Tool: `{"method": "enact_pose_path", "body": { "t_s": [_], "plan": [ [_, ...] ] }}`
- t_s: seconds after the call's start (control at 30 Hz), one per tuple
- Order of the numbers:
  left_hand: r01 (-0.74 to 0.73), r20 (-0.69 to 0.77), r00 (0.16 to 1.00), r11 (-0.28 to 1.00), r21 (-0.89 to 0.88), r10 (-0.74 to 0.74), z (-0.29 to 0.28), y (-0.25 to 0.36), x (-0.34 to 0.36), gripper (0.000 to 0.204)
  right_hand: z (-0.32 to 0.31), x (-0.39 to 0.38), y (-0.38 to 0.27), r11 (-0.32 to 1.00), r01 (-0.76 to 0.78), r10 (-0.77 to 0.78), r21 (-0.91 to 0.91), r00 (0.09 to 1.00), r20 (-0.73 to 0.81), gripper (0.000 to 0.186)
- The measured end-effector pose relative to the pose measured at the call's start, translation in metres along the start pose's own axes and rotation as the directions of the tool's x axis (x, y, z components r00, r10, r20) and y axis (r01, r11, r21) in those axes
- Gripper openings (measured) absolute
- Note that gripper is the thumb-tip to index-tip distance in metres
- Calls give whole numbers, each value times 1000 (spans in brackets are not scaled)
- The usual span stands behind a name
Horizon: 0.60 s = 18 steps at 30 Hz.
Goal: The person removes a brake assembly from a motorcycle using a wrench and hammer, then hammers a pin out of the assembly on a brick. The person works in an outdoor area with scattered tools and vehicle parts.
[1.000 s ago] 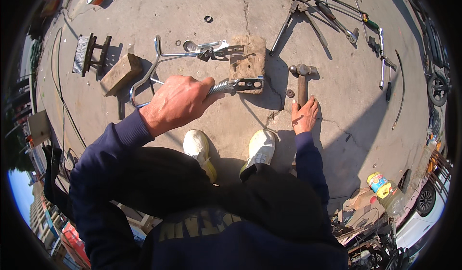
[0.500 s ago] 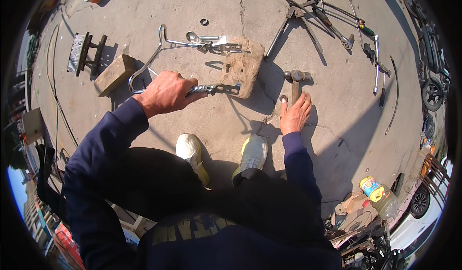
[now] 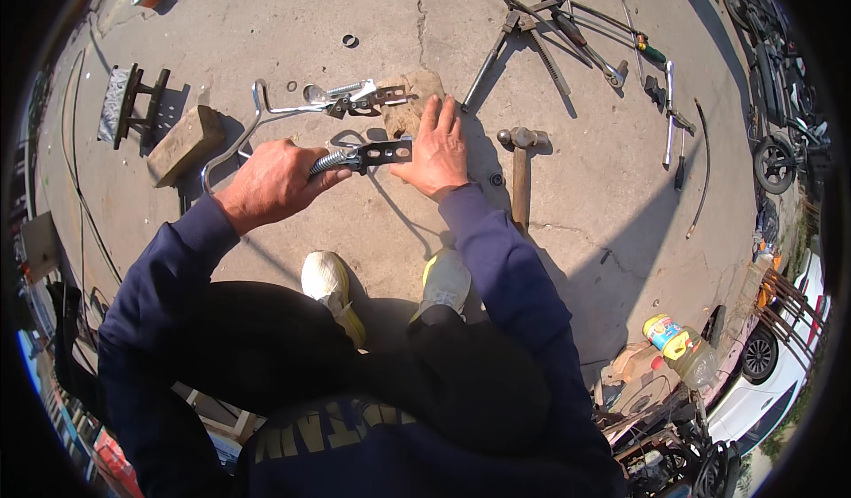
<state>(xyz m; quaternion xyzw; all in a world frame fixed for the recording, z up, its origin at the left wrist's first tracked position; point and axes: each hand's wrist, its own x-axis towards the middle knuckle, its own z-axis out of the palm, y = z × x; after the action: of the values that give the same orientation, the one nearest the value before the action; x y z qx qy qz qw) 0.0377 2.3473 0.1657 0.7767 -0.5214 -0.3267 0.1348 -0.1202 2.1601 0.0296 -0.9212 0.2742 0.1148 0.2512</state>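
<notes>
In my left hand [image 3: 279, 183] is one arm of a bent chrome metal frame [image 3: 213, 165] with a coil spring [image 3: 330, 161] and a slotted bracket [image 3: 386, 150] at its end. The fingers are wrapped round the rod by the spring. My right hand [image 3: 436, 154] lies with fingers stretched out over the right part of a wooden block [image 3: 403, 112], beside the bracket's end. The frame's other arm, with its own spring and slotted bracket [image 3: 381, 97], reaches onto that block. A hammer [image 3: 521, 170] lies on the ground to the right, near a small dark ring [image 3: 496, 180].
Another wooden block [image 3: 186, 146] and a dark metal piece [image 3: 131, 108] lie at left. Far right are a ratchet wrench [image 3: 612, 74], long metal bars [image 3: 490, 62], a screwdriver [image 3: 680, 174] and a hose [image 3: 701, 170]. A plastic bottle [image 3: 681, 347] stands at lower right.
My right hand has left the hammer's handle and moved left onto the wooden block by the bracket. The bracket's end has lifted or tilted slightly in my left hand. The whole view has shifted a little.
</notes>
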Motion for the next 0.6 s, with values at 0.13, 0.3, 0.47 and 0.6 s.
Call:
{"method": "enact_pose_path", "body": {
  "t_s": [0.13, 0.3, 0.47, 0.6],
  "plan": [
    [198, 130, 971, 979, 41, -201, 1, -7, -7, 39, -10, -3, 15, 994, 106, -105, -33, 994, 26, 127],
    [14, 127, 992, 996, 87, -25, 8, 14, -16, 42, -9, 0, 21, 975, 198, -202, 101, 979, 33, 116],
    [247, 314, 917, 968, 40, -247, -12, 23, 14, 63, -8, -28, 109, 964, 26, 65, 263, 942, -329, 82],
    [138, 79, 988, 983, -117, -129, -5, 4, -5, 59, 10, -84, 157, 935, -350, 302, -54, 868, -394, 65]
  ]
}}
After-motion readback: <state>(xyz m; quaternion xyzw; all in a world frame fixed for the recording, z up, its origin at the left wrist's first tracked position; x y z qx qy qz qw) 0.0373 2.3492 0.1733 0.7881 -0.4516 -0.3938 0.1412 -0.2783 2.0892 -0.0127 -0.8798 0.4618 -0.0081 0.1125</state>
